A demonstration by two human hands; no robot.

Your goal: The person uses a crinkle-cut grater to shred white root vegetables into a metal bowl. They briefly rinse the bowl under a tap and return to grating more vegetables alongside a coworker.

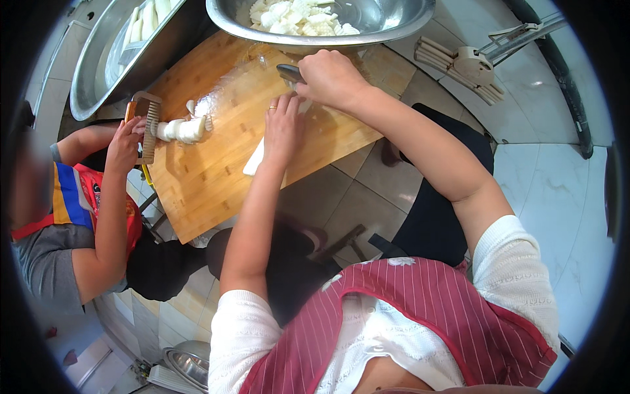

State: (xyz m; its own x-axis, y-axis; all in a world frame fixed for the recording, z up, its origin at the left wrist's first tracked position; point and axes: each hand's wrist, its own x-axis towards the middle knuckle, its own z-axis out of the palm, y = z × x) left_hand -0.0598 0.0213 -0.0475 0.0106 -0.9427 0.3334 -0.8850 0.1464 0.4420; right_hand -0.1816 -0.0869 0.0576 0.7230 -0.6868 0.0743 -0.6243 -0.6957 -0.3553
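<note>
My right hand (330,76) grips a cutting tool by its dark handle (290,73); the hand hides most of its blade. Just below it, my left hand (284,128), with a ring on one finger, holds down a long peeled white vegetable (254,158). The vegetable lies on a wooden cutting board (221,182) and sticks out on the near side of my wrist. Its far end is largely covered by my hands.
At left, a co-worker's hands (125,140) hold a wavy-bladed cutter (150,128) by white vegetable pieces (182,130). A metal bowl (315,38) of ridged white slices (295,17) stands beyond the board. Peeled vegetables (142,22) lie in a metal basin (91,81).
</note>
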